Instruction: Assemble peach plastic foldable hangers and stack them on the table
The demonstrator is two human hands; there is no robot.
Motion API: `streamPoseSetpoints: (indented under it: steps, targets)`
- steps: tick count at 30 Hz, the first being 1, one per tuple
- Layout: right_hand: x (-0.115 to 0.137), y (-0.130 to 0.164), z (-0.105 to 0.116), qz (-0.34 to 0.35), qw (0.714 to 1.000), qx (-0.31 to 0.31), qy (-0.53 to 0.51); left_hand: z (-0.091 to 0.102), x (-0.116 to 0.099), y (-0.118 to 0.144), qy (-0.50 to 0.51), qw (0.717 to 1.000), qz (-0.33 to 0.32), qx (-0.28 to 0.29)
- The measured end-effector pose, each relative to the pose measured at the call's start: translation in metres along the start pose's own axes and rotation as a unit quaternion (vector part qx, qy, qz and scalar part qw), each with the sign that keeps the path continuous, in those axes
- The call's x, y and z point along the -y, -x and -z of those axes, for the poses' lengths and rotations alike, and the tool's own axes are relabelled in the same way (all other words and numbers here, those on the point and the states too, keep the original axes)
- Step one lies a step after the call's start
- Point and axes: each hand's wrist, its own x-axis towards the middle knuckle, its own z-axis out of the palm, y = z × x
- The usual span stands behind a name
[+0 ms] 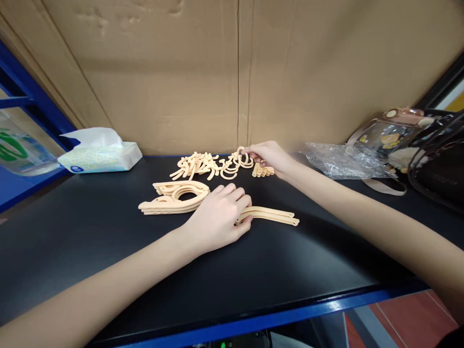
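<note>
My left hand (225,211) curls its fingers around the inner end of two beige curved plastic hanger arms (273,215) that point to the right. Left of it lies a stack of folded beige plastic hangers (174,208), partly behind that hand. At the back, my right hand (268,155) pinches a curved beige hanger hook (239,151) between thumb and fingertips, above several similar loose hooks (228,170). A pile of small beige curved parts (194,164) adjoins these hooks on the left. Short beige tube-like pieces (261,170) lie just below the right hand.
A tissue pack (103,157) sits at the back left, near a clear plastic bottle (27,150). Crumpled clear plastic (337,159), a transparent bottle (389,128) and a dark bag (440,169) are at the right. Cardboard (174,82) stands behind the black table (232,285).
</note>
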Motion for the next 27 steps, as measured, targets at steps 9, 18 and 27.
streamPoseSetpoints:
  steps: [9, 18, 27]
  targets:
    - [-0.018, 0.06, 0.041, 0.085, 0.985, 0.137, 0.064, 0.001, 0.0, 0.0, 0.001, 1.0, 0.009, 0.012]
    - [-0.036, 0.074, 0.054, 0.097, 0.945, 0.236, 0.203, 0.002, 0.0, -0.003, -0.009, 1.0, 0.014, 0.012]
    - [-0.033, 0.075, 0.057, 0.063, 0.934, 0.241, 0.255, 0.003, 0.001, -0.004, -0.01, 1.0, 0.014, 0.023]
